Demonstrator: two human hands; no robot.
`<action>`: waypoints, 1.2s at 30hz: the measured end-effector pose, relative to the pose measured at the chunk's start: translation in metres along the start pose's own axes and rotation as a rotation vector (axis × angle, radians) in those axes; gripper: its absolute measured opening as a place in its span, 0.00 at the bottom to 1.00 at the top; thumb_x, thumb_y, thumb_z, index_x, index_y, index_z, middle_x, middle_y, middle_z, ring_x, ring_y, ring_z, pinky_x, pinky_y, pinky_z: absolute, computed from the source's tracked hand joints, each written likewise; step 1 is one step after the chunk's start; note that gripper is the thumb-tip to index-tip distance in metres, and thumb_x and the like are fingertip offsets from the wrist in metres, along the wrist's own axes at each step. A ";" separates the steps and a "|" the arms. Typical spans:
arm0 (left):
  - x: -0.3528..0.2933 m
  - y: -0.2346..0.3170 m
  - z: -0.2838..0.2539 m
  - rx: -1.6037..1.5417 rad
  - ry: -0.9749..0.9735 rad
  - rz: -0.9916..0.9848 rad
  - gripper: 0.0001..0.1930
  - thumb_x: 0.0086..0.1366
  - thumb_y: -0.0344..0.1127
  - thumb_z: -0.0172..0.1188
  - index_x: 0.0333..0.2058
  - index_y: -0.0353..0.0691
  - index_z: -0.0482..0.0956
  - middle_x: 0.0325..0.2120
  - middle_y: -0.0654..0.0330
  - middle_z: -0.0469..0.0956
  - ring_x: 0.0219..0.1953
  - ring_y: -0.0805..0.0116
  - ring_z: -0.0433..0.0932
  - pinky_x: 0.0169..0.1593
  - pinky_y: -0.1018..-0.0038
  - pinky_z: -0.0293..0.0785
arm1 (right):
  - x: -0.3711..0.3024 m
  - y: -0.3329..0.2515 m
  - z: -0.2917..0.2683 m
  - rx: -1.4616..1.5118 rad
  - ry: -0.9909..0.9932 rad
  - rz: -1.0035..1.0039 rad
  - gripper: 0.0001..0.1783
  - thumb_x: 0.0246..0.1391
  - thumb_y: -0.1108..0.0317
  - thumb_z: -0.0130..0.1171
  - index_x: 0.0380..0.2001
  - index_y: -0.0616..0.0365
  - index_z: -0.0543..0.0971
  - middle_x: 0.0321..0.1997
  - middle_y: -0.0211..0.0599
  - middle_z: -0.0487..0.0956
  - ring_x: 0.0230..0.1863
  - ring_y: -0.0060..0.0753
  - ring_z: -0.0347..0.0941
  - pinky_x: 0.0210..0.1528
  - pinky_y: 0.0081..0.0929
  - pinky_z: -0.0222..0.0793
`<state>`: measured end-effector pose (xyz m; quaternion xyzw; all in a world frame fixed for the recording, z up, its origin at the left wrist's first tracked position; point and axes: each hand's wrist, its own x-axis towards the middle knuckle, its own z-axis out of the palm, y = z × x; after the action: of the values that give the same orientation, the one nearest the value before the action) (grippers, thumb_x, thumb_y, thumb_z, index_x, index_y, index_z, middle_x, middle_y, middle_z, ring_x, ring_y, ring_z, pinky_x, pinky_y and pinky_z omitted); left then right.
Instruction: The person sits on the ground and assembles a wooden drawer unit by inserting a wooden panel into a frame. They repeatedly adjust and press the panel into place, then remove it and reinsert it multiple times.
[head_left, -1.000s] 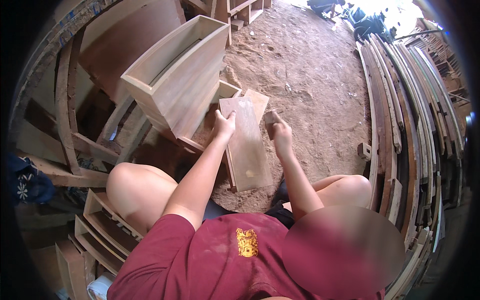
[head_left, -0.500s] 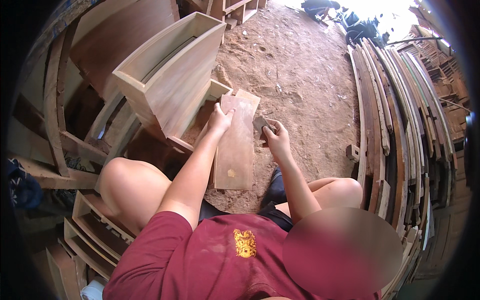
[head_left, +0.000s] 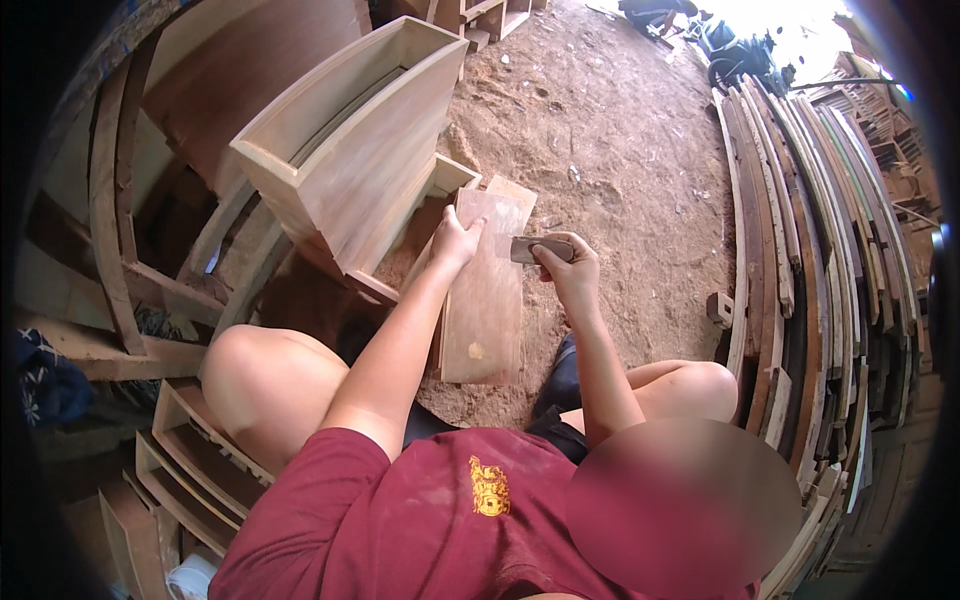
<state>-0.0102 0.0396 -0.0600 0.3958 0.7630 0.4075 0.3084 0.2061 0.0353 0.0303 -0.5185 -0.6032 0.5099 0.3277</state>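
Note:
A long, flat wooden board point(head_left: 485, 320) lies between my knees, with a pale knot-like patch near its close end. My left hand point(head_left: 457, 243) grips its left edge toward the far end, thumb on the top face. In my right hand point(head_left: 572, 268) is a flat grey-brown piece that looks like folded sandpaper point(head_left: 528, 249), pinched between thumb and fingers. Its left end overlaps the board's right edge; whether it touches the surface I cannot tell. A paler wooden panel point(head_left: 515, 192) shows beneath the board's far end.
An open wooden box point(head_left: 370, 150) stands tilted to the left, above a lower wooden frame point(head_left: 455, 172). Stacked planks point(head_left: 790, 270) line the right side, with a small wood block point(head_left: 719, 309) beside them. Sawdust covers the floor point(head_left: 610, 150). Wooden frames crowd the left.
My right hand has turned the sandpaper so it points left, bringing its end over the board's edge. My left hand keeps its hold. The whole view has shifted slightly.

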 end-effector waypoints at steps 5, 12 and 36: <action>0.002 0.000 -0.002 -0.004 -0.017 -0.009 0.44 0.65 0.56 0.66 0.67 0.28 0.60 0.58 0.32 0.75 0.61 0.38 0.76 0.63 0.56 0.72 | -0.006 -0.039 0.019 -0.598 0.186 -0.210 0.19 0.59 0.73 0.57 0.53 0.63 0.69 0.42 0.53 0.84 0.47 0.56 0.82 0.51 0.44 0.77; 0.005 -0.004 -0.003 -0.027 -0.039 -0.001 0.47 0.66 0.57 0.65 0.69 0.26 0.57 0.60 0.30 0.73 0.63 0.38 0.74 0.65 0.56 0.70 | 0.012 -0.032 0.050 -1.006 0.059 -0.058 0.27 0.56 0.53 0.67 0.51 0.57 0.71 0.48 0.53 0.83 0.50 0.53 0.82 0.51 0.46 0.77; 0.002 0.001 -0.002 -0.159 -0.111 -0.081 0.50 0.66 0.54 0.66 0.71 0.24 0.52 0.63 0.27 0.68 0.66 0.38 0.70 0.67 0.57 0.68 | -0.035 0.025 0.074 -1.203 -0.112 -0.224 0.52 0.67 0.32 0.42 0.78 0.62 0.50 0.83 0.52 0.47 0.83 0.62 0.36 0.78 0.69 0.25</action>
<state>-0.0119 0.0407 -0.0586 0.3610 0.7252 0.4315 0.3970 0.1532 -0.0202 -0.0085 -0.5187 -0.8522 0.0693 -0.0029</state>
